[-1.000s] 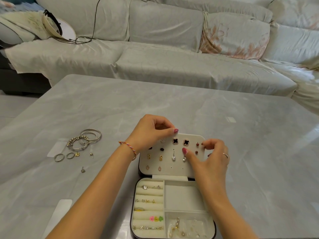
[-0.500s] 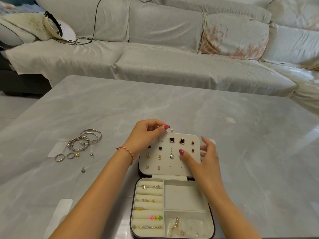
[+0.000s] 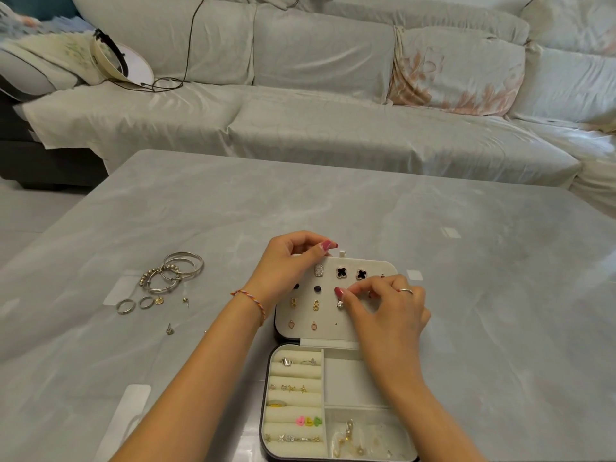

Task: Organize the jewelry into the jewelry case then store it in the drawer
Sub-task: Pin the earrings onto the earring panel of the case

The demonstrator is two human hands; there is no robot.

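Jewelry case sits open on the grey marble bench, near edge, centre-right. Lid panel tilted up at far side, cream, w/ earrings pinned in rows: a sparkly rectangular stud, two black clover studs, dark round studs, gold ones, two pink hearts in bottom row.

L hand at the panel's top-left corner, thumb + fingers curled round the panel's top edge, gripping it; braided bracelet on the wrist. R hand over the panel's right half, ring on one finger, thumb + index pinched together on a small crystal drop earring in the 2nd row; cannot tell if the post is in the hole.

Case base: left column of ring rolls w/ silver rings, small gold studs, a yellow-green ring, neon heart pieces, sparkly studs at the near roll. Near-right compartment holds gold chains/earrings; the compartment above it is partly hidden by the R forearm.

Loose on the bench, left, well apart from the case: stack of silver bangles, two silver rings, small gold charm, two tiny single earrings nearer the edge.

Behind the bench: sofa w/ pale cover, floral cushion right, cable + round item far left.
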